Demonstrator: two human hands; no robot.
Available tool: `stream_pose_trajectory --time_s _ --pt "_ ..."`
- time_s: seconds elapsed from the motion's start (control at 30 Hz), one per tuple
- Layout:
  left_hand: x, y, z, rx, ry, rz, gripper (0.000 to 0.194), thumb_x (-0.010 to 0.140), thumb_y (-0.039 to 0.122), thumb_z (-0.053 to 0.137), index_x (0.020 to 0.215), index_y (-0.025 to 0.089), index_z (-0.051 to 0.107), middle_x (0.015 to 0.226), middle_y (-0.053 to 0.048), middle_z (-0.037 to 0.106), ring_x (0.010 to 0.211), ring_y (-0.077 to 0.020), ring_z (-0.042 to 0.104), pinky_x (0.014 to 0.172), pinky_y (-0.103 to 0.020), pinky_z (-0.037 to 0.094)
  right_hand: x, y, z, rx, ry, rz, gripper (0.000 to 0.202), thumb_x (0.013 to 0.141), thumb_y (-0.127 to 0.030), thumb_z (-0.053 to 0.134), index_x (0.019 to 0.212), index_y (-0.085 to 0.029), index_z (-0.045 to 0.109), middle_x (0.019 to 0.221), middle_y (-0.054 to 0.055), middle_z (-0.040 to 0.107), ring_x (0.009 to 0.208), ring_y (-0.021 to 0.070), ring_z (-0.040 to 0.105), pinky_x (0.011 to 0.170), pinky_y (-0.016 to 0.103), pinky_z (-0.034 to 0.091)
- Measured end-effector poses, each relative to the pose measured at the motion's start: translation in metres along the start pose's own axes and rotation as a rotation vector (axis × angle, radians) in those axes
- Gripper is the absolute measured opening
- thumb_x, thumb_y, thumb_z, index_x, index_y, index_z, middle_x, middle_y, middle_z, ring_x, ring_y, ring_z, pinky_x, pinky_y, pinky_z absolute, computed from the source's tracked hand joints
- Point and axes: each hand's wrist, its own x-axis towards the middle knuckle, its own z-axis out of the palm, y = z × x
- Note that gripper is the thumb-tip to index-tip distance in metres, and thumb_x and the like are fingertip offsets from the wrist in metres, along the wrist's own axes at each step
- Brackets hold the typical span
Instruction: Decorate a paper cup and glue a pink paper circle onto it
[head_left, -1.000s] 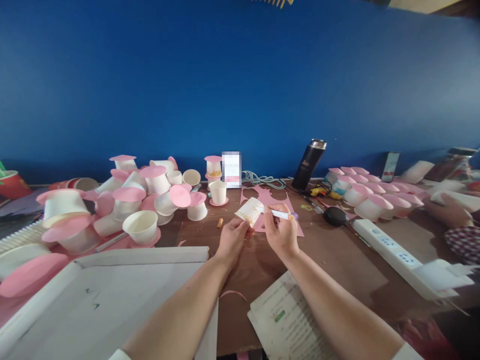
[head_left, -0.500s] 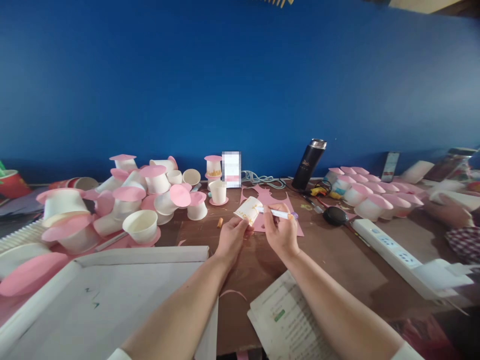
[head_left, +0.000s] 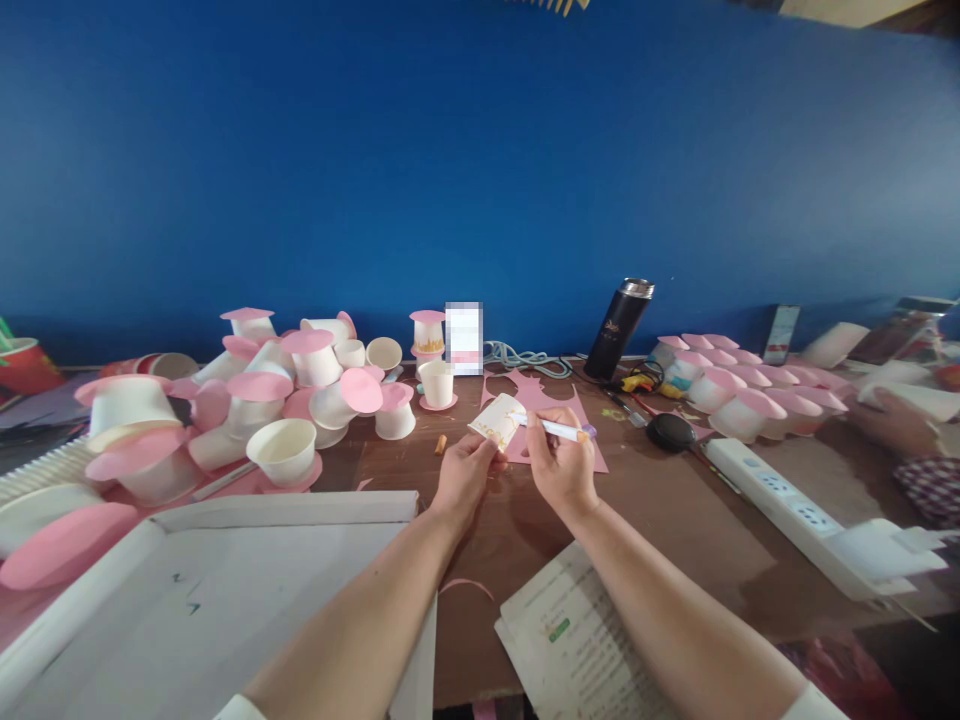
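Note:
Tilted on its side, a white paper cup [head_left: 495,420] with yellow-orange drawing on its wall is gripped by my left hand [head_left: 466,472] at its near edge. My right hand [head_left: 561,462] is closed around a white marker [head_left: 553,428], whose tip meets the cup's wall near the right side. Beneath and behind the cup lies a pink paper sheet [head_left: 589,420] with round cut-outs. An orange marker cap [head_left: 440,445] lies on the table left of my left hand. Behind it, a white cup [head_left: 436,382] stands on a pink disc.
Many white cups with pink discs [head_left: 307,350] are heaped at left, behind a white box lid [head_left: 285,590]. A black thermos [head_left: 619,328], a power strip [head_left: 787,515], rows of pink-topped cups [head_left: 742,385] and a co-worker's hand [head_left: 900,425] are at right. Printed papers [head_left: 570,640] lie in front.
Almost nothing differs. Both hands keep their hold on the cup and the marker, and the view has shifted very slightly.

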Motion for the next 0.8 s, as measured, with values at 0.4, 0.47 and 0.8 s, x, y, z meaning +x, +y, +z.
stream_pose_trajectory --time_s 0.4,0.47,0.8 --pt "-0.0015 0.0004 0.0005 -0.039 -0.015 0.007 0.020 0.069 0.032 0.063 0.064 0.013 0.061 0.060 -0.002 0.062 0.055 -0.0103 0.057 0.057 -0.021 0.044 0.0007 0.0048 0.0012 -0.036 -0.021 -0.002 0.020 0.088 -0.035 0.048 0.088 -0.018 0.057 0.072 0.006 0.066 0.068 0.0198 0.065 0.057 0.027 0.049" --pt "-0.0002 -0.0015 0.0000 -0.036 -0.014 0.010 0.021 0.069 0.033 0.063 0.064 0.014 0.060 0.061 -0.002 0.062 0.055 -0.0104 0.057 0.057 -0.022 0.044 0.0009 0.0051 0.0014 -0.036 -0.019 0.001 0.020 0.088 -0.035 0.049 0.088 -0.017 0.057 0.073 0.007 0.066 0.068 0.0197 0.065 0.058 0.027 0.049" --pt "0.0025 -0.0052 -0.0029 -0.018 0.010 0.000 0.023 0.071 0.037 0.063 0.064 0.015 0.061 0.065 -0.003 0.064 0.057 -0.0106 0.057 0.054 -0.020 0.043 0.0018 0.0039 0.0007 -0.037 -0.026 0.005 0.022 0.088 -0.036 0.047 0.089 -0.017 0.058 0.072 0.006 0.066 0.067 0.0196 0.064 0.058 0.028 0.048"
